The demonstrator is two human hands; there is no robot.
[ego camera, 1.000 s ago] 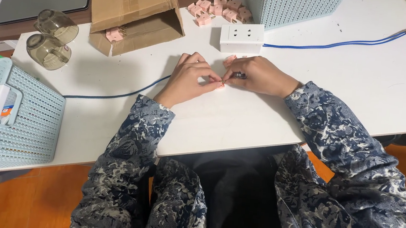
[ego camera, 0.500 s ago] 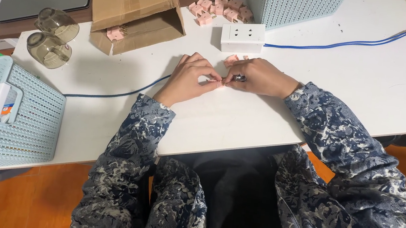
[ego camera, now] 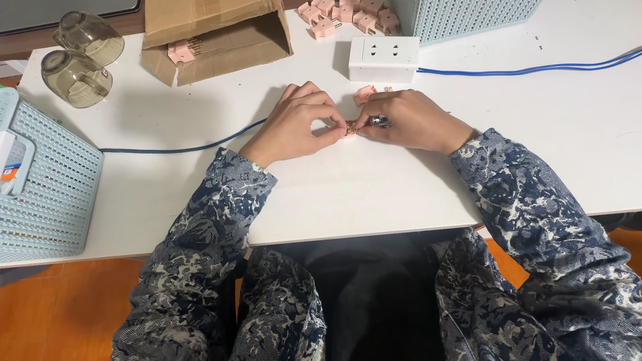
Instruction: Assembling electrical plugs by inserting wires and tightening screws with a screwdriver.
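At a white table [ego camera: 545, 139], a person's left hand [ego camera: 295, 123] and right hand [ego camera: 409, 120] meet fingertip to fingertip, both pinched shut on a small pink plug part [ego camera: 349, 131] at the centre. A white power socket box [ego camera: 383, 58] sits just beyond at 12 o'clock, more pink parts [ego camera: 345, 14] behind it, an open cardboard box [ego camera: 218, 25] at 10 o'clock.
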